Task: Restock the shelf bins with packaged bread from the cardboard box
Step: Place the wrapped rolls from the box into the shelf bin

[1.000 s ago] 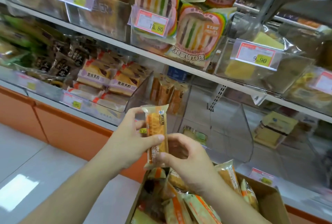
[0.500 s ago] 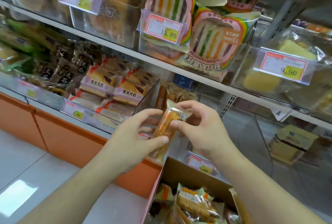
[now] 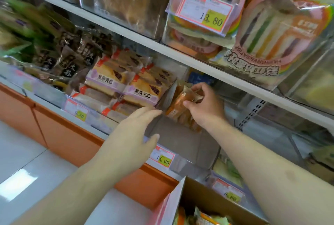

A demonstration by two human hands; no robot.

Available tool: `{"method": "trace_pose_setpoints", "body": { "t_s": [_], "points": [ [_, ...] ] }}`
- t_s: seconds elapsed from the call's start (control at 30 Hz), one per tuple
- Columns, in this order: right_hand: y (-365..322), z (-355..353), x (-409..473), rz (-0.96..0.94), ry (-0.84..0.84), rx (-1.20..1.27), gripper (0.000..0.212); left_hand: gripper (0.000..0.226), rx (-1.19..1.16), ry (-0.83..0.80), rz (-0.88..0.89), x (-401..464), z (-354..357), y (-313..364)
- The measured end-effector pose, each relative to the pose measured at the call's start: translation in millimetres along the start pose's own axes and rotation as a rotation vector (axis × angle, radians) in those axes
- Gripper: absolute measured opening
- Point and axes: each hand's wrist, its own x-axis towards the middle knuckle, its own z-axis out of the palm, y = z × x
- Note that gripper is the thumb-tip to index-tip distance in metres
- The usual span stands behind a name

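Observation:
An orange packaged bread [image 3: 180, 101] is inside a clear shelf bin [image 3: 182, 141] on the lower shelf, tilted against more orange packs at the bin's back. My right hand [image 3: 204, 105] reaches into the bin and pinches the pack's upper end between thumb and fingers. My left hand [image 3: 133, 131] is just in front of the bin's left edge, fingers straight and spread, holding nothing. The cardboard box [image 3: 202, 199] stands open at the bottom of the view with several more packs [image 3: 204, 215] inside.
Left of the bin lies a bin of purple-labelled bread [image 3: 133, 89]; dark packs [image 3: 72, 56] further left. The upper shelf [image 3: 162, 44] carries rainbow sandwich packs [image 3: 278, 31]. Price tags [image 3: 163, 158] hang on the bin fronts. An orange cabinet base [image 3: 72, 134] and white floor lie below.
My right hand has carried the orange pack forward into the bin. My left hand has let go of it and now hovers open at the bin's left edge. The view has moved closer.

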Motion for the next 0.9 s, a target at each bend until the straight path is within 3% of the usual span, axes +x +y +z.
{"method": "trace_pose_setpoints", "body": {
  "t_s": [0.17,0.37,0.9],
  "points": [
    [14.5,15.3,24.8,-0.147,-0.033,-0.081,0.031,0.051,-0.038,0.054,-0.035,2.7,1.4,-1.2],
    [28.8,30.3,49.4,-0.31,0.072,-0.334,0.042,0.054,-0.021,0.054,-0.037,3.7,-0.9,0.2],
    [27.3,41.3,56.3,-0.283,0.033,-0.512,0.057,0.06,0.014,0.046,-0.066,1.6,-4.2,3.2]
  ]
}}
